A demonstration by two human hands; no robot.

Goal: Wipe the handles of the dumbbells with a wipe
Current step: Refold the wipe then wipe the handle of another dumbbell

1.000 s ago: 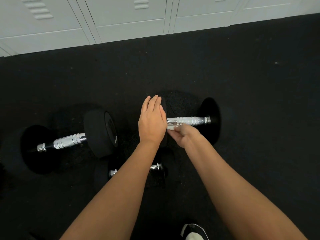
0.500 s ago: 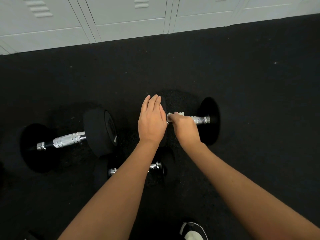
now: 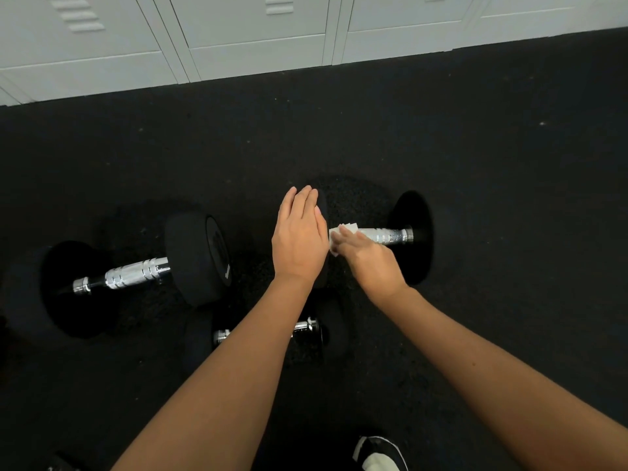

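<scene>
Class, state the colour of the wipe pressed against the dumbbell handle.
White; the wipe shows in the head view, under the right hand.

A dark, speckled rubber floor (image 3: pixel 475 164) fills most of the view. Along the top edge runs a row of pale grey metal lockers (image 3: pixel 258 39), their doors shut, with small louvred vents near the top of the picture. At the bottom edge, right of centre, the toe of a black and white shoe (image 3: pixel 379 455) rests on the floor.
</scene>
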